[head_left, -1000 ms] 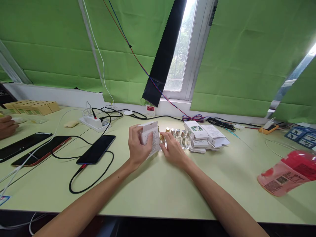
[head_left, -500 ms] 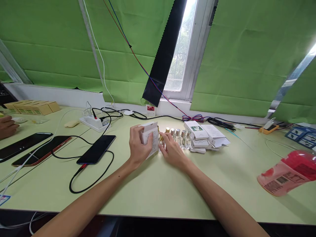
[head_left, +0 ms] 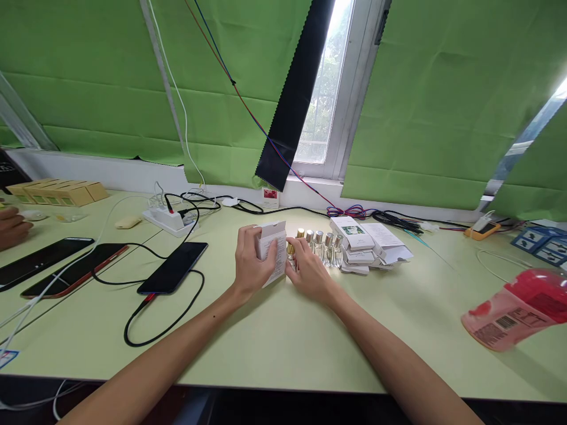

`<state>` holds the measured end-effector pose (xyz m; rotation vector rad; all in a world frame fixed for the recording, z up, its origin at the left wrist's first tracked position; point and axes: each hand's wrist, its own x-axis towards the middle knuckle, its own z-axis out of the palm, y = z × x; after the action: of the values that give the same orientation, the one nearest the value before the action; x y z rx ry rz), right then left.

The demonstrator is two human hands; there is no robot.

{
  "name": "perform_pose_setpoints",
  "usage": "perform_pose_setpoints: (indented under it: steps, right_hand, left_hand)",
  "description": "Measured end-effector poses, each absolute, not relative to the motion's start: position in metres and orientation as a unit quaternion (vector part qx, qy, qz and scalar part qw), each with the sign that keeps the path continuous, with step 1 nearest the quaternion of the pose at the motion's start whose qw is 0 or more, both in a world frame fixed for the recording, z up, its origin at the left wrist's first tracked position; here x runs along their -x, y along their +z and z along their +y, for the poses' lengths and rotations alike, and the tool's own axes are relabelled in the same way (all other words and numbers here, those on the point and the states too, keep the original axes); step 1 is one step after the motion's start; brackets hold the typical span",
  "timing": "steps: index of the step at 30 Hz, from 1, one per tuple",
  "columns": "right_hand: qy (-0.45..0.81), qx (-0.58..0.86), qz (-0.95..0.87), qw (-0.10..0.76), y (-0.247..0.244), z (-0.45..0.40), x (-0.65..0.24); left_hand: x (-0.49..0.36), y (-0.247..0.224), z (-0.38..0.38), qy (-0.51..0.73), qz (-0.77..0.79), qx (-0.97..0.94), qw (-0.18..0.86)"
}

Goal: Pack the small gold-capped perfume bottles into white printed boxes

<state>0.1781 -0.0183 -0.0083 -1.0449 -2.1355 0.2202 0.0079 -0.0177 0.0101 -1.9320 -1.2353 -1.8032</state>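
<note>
My left hand [head_left: 251,262] is wrapped round a small white carton [head_left: 273,254] with printed text and a raised flap, held upright just above the table or on it; I cannot tell which. Close against the carton's right side, my right hand [head_left: 309,268] has its thumb and fingers closed on a small glass bottle [head_left: 290,250] with a gold-coloured cap, partly hidden by the fingers. Behind and right of that hand stands a row of similar bottles [head_left: 328,251] with gold and silver caps. Several flattened or stacked white cartons [head_left: 357,239] lie beside them.
Phones [head_left: 173,268] with charging cables lie to the left, near a power strip [head_left: 170,222]. A pink bottle with a red lid [head_left: 516,310] stands at the right. At the far left are yellow boxes [head_left: 66,192] and another person's hand [head_left: 12,227].
My left hand and the carton have shifted slightly to the right. The right hand's fingers are drawn in a little more around the gold-capped bottle.
</note>
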Motion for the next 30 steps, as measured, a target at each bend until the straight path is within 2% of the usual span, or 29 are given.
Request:
perform_pose_setpoints:
  steps: [30]
  right_hand:
    - [0.078, 0.426, -0.815, 0.384, -0.0119, -0.0174, -0.1763]
  left_hand:
    - [-0.0090, 0.0085, -0.0193, -0.589, -0.430, 0.674, 0.115]
